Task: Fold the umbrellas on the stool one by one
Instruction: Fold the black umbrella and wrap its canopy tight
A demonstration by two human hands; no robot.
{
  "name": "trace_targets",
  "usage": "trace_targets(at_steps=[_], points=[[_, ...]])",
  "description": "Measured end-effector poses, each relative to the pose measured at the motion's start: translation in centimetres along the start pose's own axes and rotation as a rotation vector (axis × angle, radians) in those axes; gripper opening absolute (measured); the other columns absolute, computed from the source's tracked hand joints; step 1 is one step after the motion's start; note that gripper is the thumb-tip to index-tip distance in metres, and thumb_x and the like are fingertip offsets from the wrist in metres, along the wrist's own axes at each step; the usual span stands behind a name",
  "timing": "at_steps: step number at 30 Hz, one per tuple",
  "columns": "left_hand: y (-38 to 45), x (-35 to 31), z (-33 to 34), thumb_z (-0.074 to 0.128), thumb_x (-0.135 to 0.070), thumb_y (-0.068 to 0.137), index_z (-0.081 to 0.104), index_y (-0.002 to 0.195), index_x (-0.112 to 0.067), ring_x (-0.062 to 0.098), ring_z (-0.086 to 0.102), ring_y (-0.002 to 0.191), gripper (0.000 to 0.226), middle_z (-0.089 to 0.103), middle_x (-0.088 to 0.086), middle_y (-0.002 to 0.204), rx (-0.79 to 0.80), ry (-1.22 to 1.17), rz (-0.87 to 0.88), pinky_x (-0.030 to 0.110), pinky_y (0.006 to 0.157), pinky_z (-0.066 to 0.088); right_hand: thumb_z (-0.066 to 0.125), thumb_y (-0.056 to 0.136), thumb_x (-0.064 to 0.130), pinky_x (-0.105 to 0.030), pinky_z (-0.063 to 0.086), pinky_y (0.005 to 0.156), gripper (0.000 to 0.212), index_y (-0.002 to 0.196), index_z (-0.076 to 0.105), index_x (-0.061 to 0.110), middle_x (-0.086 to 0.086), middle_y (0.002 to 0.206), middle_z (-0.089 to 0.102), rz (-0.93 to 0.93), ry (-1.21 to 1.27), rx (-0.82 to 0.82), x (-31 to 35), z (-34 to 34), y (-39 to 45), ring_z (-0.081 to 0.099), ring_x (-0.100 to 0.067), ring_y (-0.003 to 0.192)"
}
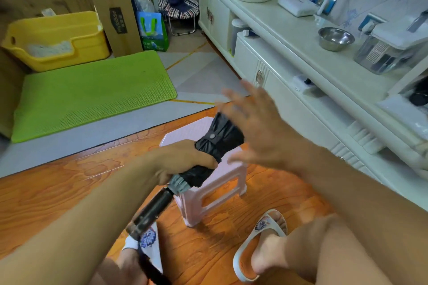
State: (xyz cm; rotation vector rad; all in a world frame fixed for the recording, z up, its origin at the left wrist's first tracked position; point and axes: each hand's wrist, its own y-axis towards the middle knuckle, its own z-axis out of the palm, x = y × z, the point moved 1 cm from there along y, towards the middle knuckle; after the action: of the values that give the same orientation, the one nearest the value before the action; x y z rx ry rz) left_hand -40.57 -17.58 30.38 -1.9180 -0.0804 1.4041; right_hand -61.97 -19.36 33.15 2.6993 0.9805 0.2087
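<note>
left hand (pixel 185 159) grips folded umbrella (pixel 208 146); right hand (pixel 252 127) spread, just beside it.

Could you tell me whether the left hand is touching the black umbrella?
Touching. The head view shows the left hand with its fingers curled round the folded cloth of the black umbrella, above the handle.

Umbrella (pixel 217 139) seemingly above stool (pixel 215 190), not touching.
</note>
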Motion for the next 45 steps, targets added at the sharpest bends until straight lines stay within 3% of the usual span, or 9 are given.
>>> trace_targets(at_steps=[3,7,11,17,23,28,32,39,45], points=[[-0.6,0.1,-0.7,0.078,-0.010,0.080,0.068,0.097,-0.010,0.020,0.069,0.072,0.020,0.072,0.006,0.080,0.149,0.262,0.007,0.030,0.066,0.056,0.068,0.085,0.043,-0.061,0.008,0.122,0.081,0.154,0.033,0.022,-0.012,0.160,0.035,-0.219,-0.310,0.186,2.3,2.5,-1.3,0.017,-0.041,0.153],[-0.9,0.0,-0.4,0.075,-0.011,0.079,0.062,0.112,-0.012,0.027,0.069,0.082,0.035,0.070,0.016,0.097,0.282,0.521,0.072,0.041,0.078,0.060,0.055,0.090,0.018,-0.050,0.049,0.086,0.026,0.115,0.057,0.012,-0.010,0.101,0.063,-0.290,-0.234,0.095,2.7,2.3,-2.3,0.060,-0.034,0.096],[-1.2,-0.8,0.8,0.075,-0.018,0.078,0.055,0.096,-0.025,0.011,0.061,0.065,0.027,0.067,0.004,0.083,0.061,0.781,0.278,0.022,0.056,0.049,0.080,0.071,0.035,-0.032,0.036,0.049,0.040,0.094,0.052,0.017,-0.004,0.078,0.056,-0.167,-0.180,0.200,1.4,0.8,-2.5,0.046,-0.022,0.062],[-2.2,-0.4,1.6,0.068,-0.058,0.083,0.042,0.108,-0.029,0.022,0.060,0.081,0.046,0.058,-0.010,0.094,-0.514,1.282,0.406,0.030,0.050,0.031,0.078,0.071,0.039,-0.029,0.027,0.052,0.042,0.096,0.051,0.021,0.002,0.084,0.055,0.006,-0.285,0.189,1.3,-1.2,-3.0,0.040,-0.017,0.066],[-2.2,1.3,0.3,0.062,-0.010,0.083,0.050,0.104,-0.017,0.029,0.051,0.069,0.025,0.052,0.003,0.081,-0.661,1.546,0.910,0.040,0.053,0.041,0.052,0.080,0.077,-0.029,0.052,0.095,0.061,0.125,0.063,0.037,0.019,0.121,0.065,0.488,0.658,0.680,-2.4,-7.8,-1.4,0.063,-0.001,0.109],[-3.1,1.0,2.8,0.044,-0.005,0.092,0.055,0.111,-0.011,0.030,0.050,0.066,0.023,0.054,0.007,0.083,-0.742,1.549,1.038,0.039,0.052,0.038,0.056,0.090,0.069,-0.038,0.056,0.096,0.064,0.133,0.059,0.022,0.000,0.123,0.070,0.468,0.792,1.105,-1.1,-4.1,-1.0,0.067,-0.018,0.114],[-2.7,1.3,2.8,0.067,-0.006,0.073,0.048,0.102,-0.014,0.028,0.047,0.056,0.036,0.048,0.005,0.073,-0.707,1.563,0.872,0.033,0.050,0.022,0.078,0.074,0.059,-0.044,0.059,0.072,0.042,0.092,0.062,0.025,0.000,0.081,0.070,0.270,0.489,0.954,2.6,-1.5,-1.6,0.069,-0.021,0.076],[-2.1,0.8,2.0,0.068,-0.032,0.081,0.035,0.095,-0.029,0.025,0.049,0.057,0.036,0.053,-0.006,0.071,-0.550,1.371,0.623,0.029,0.047,0.023,0.083,0.059,0.018,-0.032,0.026,0.053,0.045,0.089,0.051,0.018,-0.003,0.075,0.054,0.087,-0.316,0.197,4.3,-0.9,-5.1,0.038,-0.020,0.062],[-2.5,0.6,0.5,0.065,-0.036,0.081,0.037,0.094,-0.034,0.020,0.057,0.065,0.031,0.060,-0.007,0.077,-0.490,1.318,0.632,0.028,0.047,0.023,0.077,0.076,0.030,-0.029,0.038,0.054,0.037,0.103,0.053,0.022,0.005,0.081,0.057,0.117,-0.171,0.331,3.9,-1.9,-4.2,0.045,-0.015,0.063]])
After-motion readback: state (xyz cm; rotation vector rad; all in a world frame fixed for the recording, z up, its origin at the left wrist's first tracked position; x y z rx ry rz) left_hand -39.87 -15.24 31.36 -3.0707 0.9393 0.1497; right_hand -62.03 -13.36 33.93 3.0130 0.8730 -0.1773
